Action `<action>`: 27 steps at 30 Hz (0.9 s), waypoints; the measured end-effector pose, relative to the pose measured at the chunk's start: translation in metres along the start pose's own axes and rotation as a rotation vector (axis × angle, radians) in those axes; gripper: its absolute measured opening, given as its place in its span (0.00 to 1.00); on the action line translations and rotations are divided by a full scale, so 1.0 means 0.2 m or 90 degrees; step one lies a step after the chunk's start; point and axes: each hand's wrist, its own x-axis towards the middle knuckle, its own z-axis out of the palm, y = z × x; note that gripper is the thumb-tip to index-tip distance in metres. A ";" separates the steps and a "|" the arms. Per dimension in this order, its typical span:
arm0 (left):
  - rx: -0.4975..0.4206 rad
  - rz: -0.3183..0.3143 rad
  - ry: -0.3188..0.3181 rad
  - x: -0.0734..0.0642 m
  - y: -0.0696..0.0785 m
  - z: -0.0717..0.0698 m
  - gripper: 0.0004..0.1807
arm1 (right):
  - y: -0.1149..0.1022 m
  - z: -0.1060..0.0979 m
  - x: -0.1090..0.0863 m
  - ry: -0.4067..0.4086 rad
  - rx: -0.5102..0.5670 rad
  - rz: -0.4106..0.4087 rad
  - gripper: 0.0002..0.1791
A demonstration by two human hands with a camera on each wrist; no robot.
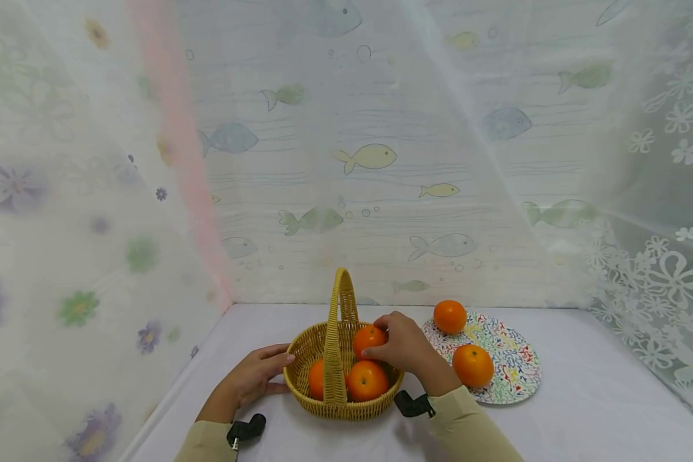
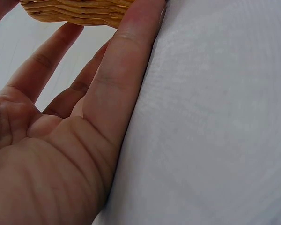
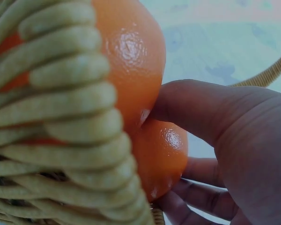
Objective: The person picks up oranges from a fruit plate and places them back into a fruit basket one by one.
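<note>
A yellow wicker basket (image 1: 346,410) with a tall arched handle (image 1: 335,346) stands on the white table. My left hand (image 1: 258,375) touches the basket's left side, its thumb at the rim; the left wrist view shows long, fairly straight fingers (image 2: 117,79) against the wicker. My right hand (image 1: 404,346) reaches over the right rim and grips an orange (image 1: 369,341) between thumb and fingers, inside the basket. Below it lies a second orange (image 1: 367,381). A third orange (image 1: 316,378) sits partly behind the handle. In the right wrist view, the thumb meets the gripped orange (image 3: 164,157).
To the right, a round plate (image 1: 520,366) with a multicoloured pattern lies on the table (image 1: 589,366), bearing one orange (image 1: 450,317) at its back left and another orange (image 1: 473,366) nearer the front. A fish-print curtain (image 1: 369,212) hangs behind the table.
</note>
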 end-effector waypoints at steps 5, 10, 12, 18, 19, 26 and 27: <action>-0.001 -0.001 -0.001 0.00 0.00 0.00 0.37 | 0.00 0.00 0.00 0.001 -0.014 -0.003 0.32; -0.002 -0.001 -0.001 0.00 -0.01 0.00 0.37 | -0.01 0.00 -0.01 0.000 -0.014 -0.003 0.31; 0.001 -0.001 0.001 0.00 -0.01 0.00 0.38 | -0.02 0.00 -0.01 0.000 -0.015 -0.001 0.30; 0.006 -0.001 0.007 0.01 0.00 0.00 0.39 | -0.03 0.00 -0.01 0.003 -0.027 -0.003 0.30; 0.006 -0.001 0.008 0.00 0.00 0.00 0.39 | -0.03 0.00 -0.01 0.003 -0.028 -0.004 0.30; 0.006 -0.001 0.006 0.00 -0.01 0.00 0.39 | -0.03 0.00 -0.01 -0.005 -0.032 -0.014 0.30; 0.005 -0.002 0.007 0.00 -0.01 0.00 0.39 | -0.02 0.00 -0.01 -0.006 -0.033 -0.016 0.30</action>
